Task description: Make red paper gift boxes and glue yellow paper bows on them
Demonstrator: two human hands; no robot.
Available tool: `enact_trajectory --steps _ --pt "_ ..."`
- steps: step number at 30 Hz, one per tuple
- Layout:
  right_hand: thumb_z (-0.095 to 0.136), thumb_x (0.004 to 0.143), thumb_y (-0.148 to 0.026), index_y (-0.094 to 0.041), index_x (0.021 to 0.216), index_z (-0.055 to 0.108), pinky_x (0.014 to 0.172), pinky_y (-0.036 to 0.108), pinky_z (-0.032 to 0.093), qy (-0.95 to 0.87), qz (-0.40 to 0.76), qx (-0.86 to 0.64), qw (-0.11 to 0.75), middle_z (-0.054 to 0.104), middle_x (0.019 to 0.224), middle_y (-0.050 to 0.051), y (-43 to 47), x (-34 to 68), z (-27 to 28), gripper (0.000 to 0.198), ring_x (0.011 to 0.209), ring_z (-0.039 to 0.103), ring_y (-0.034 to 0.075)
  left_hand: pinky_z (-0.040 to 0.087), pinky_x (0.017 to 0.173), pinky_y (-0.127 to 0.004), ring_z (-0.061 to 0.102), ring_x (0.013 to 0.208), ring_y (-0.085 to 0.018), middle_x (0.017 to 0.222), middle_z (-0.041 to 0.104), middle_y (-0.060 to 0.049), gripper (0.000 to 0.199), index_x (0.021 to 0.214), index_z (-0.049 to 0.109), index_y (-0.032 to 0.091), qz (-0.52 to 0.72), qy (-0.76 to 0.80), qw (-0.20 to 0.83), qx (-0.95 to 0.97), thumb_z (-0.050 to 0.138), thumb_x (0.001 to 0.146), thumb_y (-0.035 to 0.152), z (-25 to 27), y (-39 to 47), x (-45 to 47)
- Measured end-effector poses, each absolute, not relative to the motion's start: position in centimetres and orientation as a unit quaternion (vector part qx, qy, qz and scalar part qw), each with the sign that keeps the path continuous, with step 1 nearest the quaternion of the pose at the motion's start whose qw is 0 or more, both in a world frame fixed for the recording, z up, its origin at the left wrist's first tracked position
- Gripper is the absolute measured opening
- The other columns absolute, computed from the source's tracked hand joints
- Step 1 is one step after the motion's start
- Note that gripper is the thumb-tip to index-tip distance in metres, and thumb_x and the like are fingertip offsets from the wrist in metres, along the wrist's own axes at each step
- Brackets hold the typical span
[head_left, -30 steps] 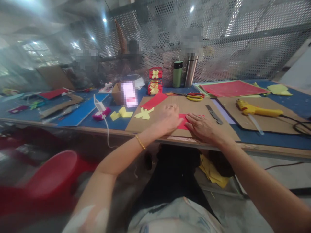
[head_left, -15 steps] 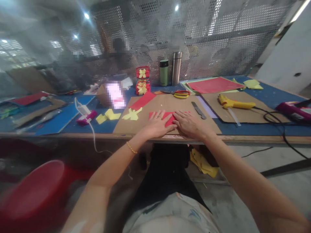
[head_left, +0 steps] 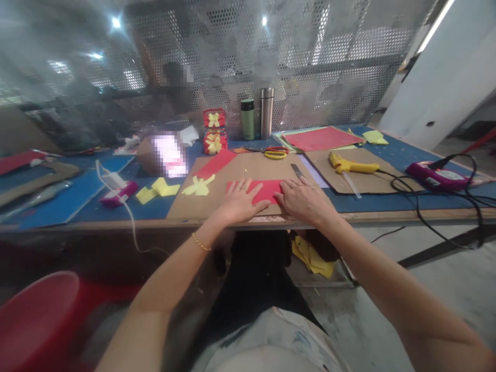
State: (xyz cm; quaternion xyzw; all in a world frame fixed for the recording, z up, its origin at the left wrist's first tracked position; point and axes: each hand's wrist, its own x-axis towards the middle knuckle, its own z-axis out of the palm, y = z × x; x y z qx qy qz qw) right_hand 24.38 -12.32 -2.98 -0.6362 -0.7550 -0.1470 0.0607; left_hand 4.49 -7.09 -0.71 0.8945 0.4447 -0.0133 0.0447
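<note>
A strip of red paper (head_left: 267, 191) lies flat on the brown cardboard sheet (head_left: 217, 206) at the table's front edge. Over its left part rests my left hand (head_left: 241, 201), fingers spread and lying flat. My right hand (head_left: 304, 200) presses on the right end, its fingers stretched out. Just beyond my right hand lies a grey utility knife (head_left: 297, 170), partly covered by the fingers. Another red paper piece (head_left: 214, 164) and a yellow paper bow shape (head_left: 199, 186) sit left of my hands on the cardboard.
Scissors with red and yellow handles (head_left: 276, 152) lie behind. A yellow glue gun (head_left: 351, 164) rests on cardboard at right, its cable running to a purple power strip (head_left: 437, 174). Two bottles (head_left: 266, 113) and red boxes with yellow bows (head_left: 215, 140) stand at the back.
My hands have moved apart along the red paper, baring more of its middle. My right hand now partly covers the utility knife. The camera view has turned slightly right.
</note>
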Motion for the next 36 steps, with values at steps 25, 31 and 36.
enact_trajectory --steps 25,31,36 --pt "0.035 0.106 -0.026 -0.014 0.103 0.075 0.098 0.041 0.047 -0.744 -0.115 -0.647 0.117 0.076 0.108 0.019 -11.8 25.6 -2.0 0.041 0.109 0.068 0.030 0.013 0.132 -0.051 0.017 0.164 -0.033 0.176 0.020 -0.012 0.070 0.166 0.035 0.022 -0.011 0.447 0.030 0.894 0.031 0.104 0.053 -0.9 -6.9 4.5" --pt "0.046 0.100 -0.037 -0.010 0.112 0.079 0.088 0.050 0.052 -0.600 -0.119 -0.786 0.091 0.072 0.118 0.030 -10.0 29.9 -2.0 0.044 0.109 0.069 0.041 0.011 0.132 -0.051 0.018 0.164 -0.031 0.177 0.021 -0.009 0.068 0.166 0.035 0.025 -0.002 0.446 0.034 0.894 0.032 0.104 0.052 -1.2 -6.9 4.4" --pt "0.046 0.095 -0.025 -0.008 0.115 0.077 0.087 0.044 0.054 -0.602 -0.075 -0.790 0.086 0.074 0.116 0.027 -7.6 31.1 -1.8 0.040 0.110 0.071 0.038 0.012 0.132 -0.051 0.018 0.164 -0.031 0.177 0.020 -0.010 0.068 0.166 0.035 0.023 -0.002 0.445 0.035 0.895 0.031 0.104 0.052 -1.1 -7.1 4.4"
